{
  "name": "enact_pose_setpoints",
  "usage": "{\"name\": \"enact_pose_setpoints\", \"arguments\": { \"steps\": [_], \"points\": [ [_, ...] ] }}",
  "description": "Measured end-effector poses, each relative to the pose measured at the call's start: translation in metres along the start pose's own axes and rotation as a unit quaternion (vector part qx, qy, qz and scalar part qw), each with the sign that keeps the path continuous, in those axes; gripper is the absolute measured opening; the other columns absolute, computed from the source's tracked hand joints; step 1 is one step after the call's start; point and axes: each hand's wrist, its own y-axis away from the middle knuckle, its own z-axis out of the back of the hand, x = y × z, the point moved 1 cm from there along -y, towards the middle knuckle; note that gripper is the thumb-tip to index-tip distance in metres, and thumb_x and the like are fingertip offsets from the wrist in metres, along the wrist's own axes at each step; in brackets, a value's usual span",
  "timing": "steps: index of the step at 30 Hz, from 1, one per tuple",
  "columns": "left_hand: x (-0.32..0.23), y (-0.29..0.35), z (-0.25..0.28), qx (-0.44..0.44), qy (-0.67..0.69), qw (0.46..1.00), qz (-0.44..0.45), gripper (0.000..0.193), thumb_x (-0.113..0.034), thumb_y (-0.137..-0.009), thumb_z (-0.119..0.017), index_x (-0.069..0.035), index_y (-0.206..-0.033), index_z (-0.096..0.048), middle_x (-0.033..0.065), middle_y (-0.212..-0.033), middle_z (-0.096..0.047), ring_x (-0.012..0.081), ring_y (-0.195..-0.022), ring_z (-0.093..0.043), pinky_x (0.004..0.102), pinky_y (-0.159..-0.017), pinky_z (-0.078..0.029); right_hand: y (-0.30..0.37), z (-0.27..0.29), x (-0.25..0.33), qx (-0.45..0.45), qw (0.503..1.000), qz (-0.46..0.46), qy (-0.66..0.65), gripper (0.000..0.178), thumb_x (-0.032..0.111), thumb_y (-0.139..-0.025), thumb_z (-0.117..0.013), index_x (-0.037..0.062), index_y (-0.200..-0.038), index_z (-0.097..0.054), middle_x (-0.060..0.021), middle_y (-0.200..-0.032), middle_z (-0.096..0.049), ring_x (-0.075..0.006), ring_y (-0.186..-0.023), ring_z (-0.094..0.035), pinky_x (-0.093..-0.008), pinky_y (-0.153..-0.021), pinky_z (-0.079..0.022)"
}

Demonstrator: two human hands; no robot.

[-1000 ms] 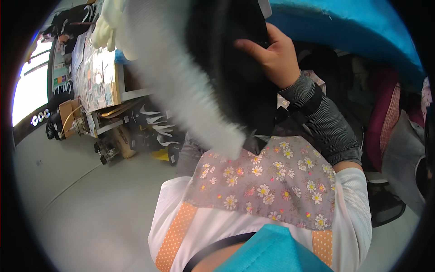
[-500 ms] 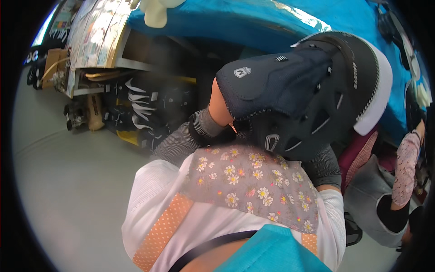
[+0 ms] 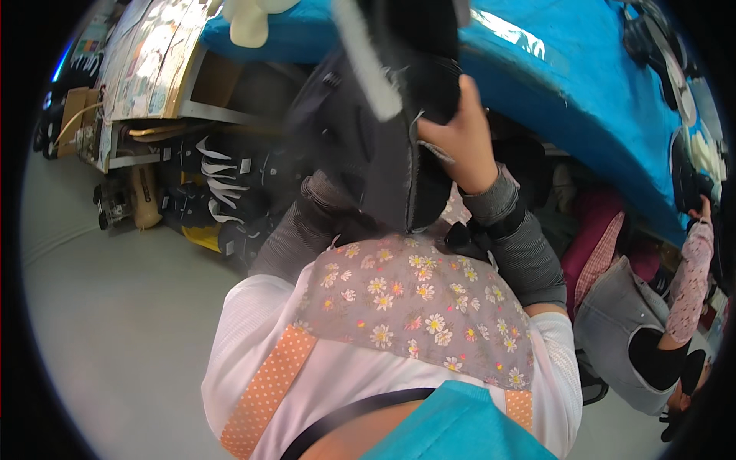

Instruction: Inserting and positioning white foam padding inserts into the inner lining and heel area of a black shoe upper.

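Left, low down: stacked black uppers (image 3: 261,172) with pale, curved strips. Left hand hidden behind the work; finger state cannot be told. Centre: black shoe upper (image 3: 368,153), held up above the floral apron (image 3: 406,299); soft-looking, folded, blurred white strip (image 3: 369,65) at top. Judged mid-handling; steps done and left unclear. Right hand (image 3: 464,146): thumb and fingers closed over the upper's edge. Beyond: glossy, creased blue cover (image 3: 567,92).

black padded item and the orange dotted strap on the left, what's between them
In the head view, the grey flowered bib lies between the black padded item, gripped by the right hand, and the orange dotted strap.
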Motion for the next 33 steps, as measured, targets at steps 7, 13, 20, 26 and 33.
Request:
{"name": "enact_pose_setpoints", "arguments": {
  "steps": [7,13,20,26,33],
  "points": [
    [0.010,-0.016,0.023,0.010,0.163,0.984,0.077,0.040,-0.017,-0.088,-0.063,0.001,-0.123,-0.054,0.0112,-0.110,-0.064,0.0206,-0.099,-0.062,0.0355,-0.092,-0.049,0.000,0.006,0.016,0.093,0.995,-0.012,-0.045,0.035,0.022,-0.075,-0.080,0.0036,-0.101,-0.066,-0.0148,-0.090,-0.069,-0.0293,-0.083,-0.068,-0.0337,-0.076,-0.053],
    [0.025,-0.019,0.018,0.118,0.178,0.949,0.233,0.042,-0.016,-0.088,-0.063,0.002,-0.124,-0.053,0.0119,-0.109,-0.064,0.0197,-0.099,-0.061,0.0353,-0.093,-0.048,-0.010,0.025,0.001,-0.011,0.982,0.126,0.139,0.023,0.021,-0.076,-0.077,0.0078,-0.089,-0.064,-0.0080,-0.077,-0.066,-0.0294,-0.067,-0.064,-0.0347,-0.059,-0.052],
    [-0.018,-0.020,-0.009,0.203,0.061,0.894,0.395,0.062,-0.003,-0.074,-0.075,0.001,-0.131,-0.049,0.0107,-0.119,-0.062,0.0202,-0.112,-0.058,0.0346,-0.100,-0.044,-0.021,0.028,-0.008,-0.048,0.976,0.193,0.085,0.023,0.023,-0.075,-0.078,0.0105,-0.089,-0.064,-0.0051,-0.075,-0.064,-0.0265,-0.065,-0.063,-0.0320,-0.055,-0.049],
    [-0.040,-0.022,-0.015,0.212,-0.125,0.919,0.309,0.057,-0.010,-0.077,-0.076,-0.001,-0.128,-0.054,0.0090,-0.119,-0.063,0.0178,-0.111,-0.058,0.0341,-0.097,-0.046,-0.013,0.036,-0.062,-0.043,0.978,0.191,0.068,0.024,0.012,-0.084,-0.068,0.0060,-0.107,-0.063,-0.0100,-0.090,-0.069,-0.0243,-0.078,-0.068,-0.0290,-0.072,-0.054],
    [-0.058,-0.034,-0.028,0.173,-0.085,0.981,0.009,0.055,-0.020,-0.077,-0.078,-0.001,-0.124,-0.057,0.0132,-0.119,-0.063,0.0166,-0.108,-0.059,0.0316,-0.095,-0.045,-0.008,0.063,-0.028,0.072,0.970,-0.113,-0.205,0.036,0.020,-0.092,-0.059,-0.0005,-0.120,-0.048,-0.0069,-0.099,-0.061,-0.0130,-0.088,-0.060,-0.0267,-0.084,-0.049]
  ]
}}
